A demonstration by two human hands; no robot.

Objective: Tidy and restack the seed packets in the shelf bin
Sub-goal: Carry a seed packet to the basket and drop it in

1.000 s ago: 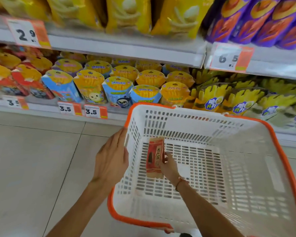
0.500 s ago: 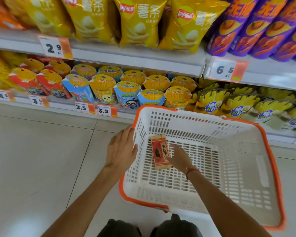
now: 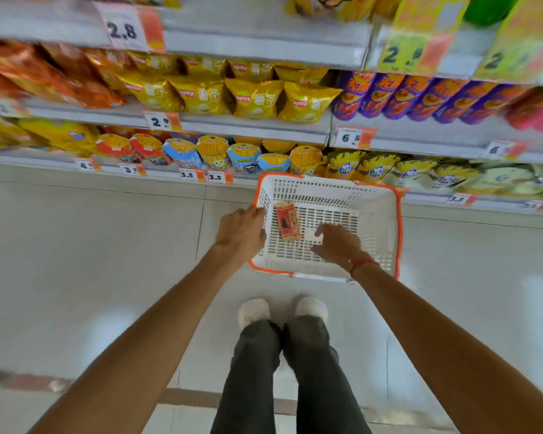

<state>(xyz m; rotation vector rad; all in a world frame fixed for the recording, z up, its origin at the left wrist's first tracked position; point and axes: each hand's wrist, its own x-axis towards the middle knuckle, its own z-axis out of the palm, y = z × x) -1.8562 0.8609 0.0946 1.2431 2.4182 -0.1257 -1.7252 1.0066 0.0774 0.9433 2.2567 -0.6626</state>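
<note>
- Seed packet point(image 3: 289, 222): one lying flat in the basket point(image 3: 373, 214), left side; no stack forming yet.
- Left hand point(image 3: 240, 234): you are gripping the basket's rim.
- Right hand point(image 3: 337, 244): hovering empty, fingers loose, beside the packet.

Pale tiled floor point(image 3: 91, 245) fronts white shelves point(image 3: 257, 126) packed with snack bags point(image 3: 254, 98) and price tags point(image 3: 162, 121).
</note>
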